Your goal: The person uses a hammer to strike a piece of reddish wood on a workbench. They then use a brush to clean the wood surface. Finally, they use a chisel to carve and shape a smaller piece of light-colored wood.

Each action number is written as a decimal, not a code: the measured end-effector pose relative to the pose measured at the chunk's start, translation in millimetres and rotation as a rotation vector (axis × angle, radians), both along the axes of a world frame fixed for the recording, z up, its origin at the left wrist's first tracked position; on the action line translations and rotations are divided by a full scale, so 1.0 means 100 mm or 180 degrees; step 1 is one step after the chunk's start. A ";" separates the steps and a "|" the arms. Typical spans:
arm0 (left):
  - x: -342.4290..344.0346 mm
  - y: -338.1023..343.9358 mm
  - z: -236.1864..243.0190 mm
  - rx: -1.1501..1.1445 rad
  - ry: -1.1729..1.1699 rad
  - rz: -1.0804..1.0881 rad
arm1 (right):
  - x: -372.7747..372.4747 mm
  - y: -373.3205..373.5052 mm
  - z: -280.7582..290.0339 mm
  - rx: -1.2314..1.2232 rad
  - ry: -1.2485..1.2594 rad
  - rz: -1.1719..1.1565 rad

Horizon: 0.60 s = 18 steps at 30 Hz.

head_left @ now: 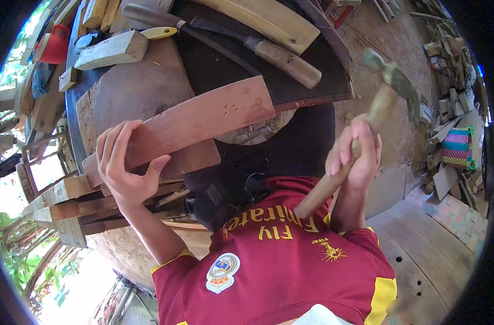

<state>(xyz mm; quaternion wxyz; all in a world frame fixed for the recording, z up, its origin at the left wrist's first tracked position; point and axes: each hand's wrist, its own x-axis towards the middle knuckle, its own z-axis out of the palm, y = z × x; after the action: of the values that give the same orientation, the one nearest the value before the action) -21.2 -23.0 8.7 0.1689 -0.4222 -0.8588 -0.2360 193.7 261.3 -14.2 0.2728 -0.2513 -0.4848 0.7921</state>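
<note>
A long reddish-brown wooden board [203, 111] with a group of small holes near its right end is gripped at its left part by my left hand [125, 162], fingers over the upper edge and thumb on the near face. Another flat wooden piece [192, 162] shows beneath it. My right hand [351, 151] is closed around the wooden handle of a claw hammer [387, 76], which is raised to the right of the board, head up and slightly blurred; its handle end is over my red shirt.
A dark bench [339, 81] holds two wood-handled blades [285, 59], a curved pale plank [257, 21], wooden blocks [109, 54] and a red container [57, 43]. Stacked offcuts [68, 211] lie left. A colourful woven bag [457, 146] and scrap wood stand right, beside a plank floor [425, 254].
</note>
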 end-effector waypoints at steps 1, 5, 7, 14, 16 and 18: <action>0.00 0.00 0.01 -0.0008 0.0005 0.0015 | 0.01 0.02 -0.01 -0.0056 0.0108 -0.0101; -0.01 0.03 0.00 -0.0001 0.0025 0.0042 | 0.08 -0.14 -0.09 0.0098 -0.0299 0.0375; -0.02 0.04 0.00 -0.0013 0.0049 0.0055 | 0.05 -0.22 -0.01 0.0211 -0.0969 0.1609; -0.05 0.03 -0.01 -0.0016 0.0036 0.0059 | 0.10 -0.09 -0.01 0.0043 -0.0177 0.0483; -0.04 0.03 -0.01 -0.0005 0.0040 0.0066 | 0.08 -0.03 -0.01 -0.0158 0.0080 0.0010; -0.04 0.03 -0.01 -0.0005 0.0051 0.0069 | 0.04 0.02 0.02 -0.0399 0.0223 -0.0393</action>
<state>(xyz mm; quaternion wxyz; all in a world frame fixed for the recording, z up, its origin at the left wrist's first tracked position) -25.2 -20.5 8.1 0.1780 -0.4149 -0.8621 -0.2300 197.3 263.6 -12.4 0.3216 -0.2695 -0.4080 0.8108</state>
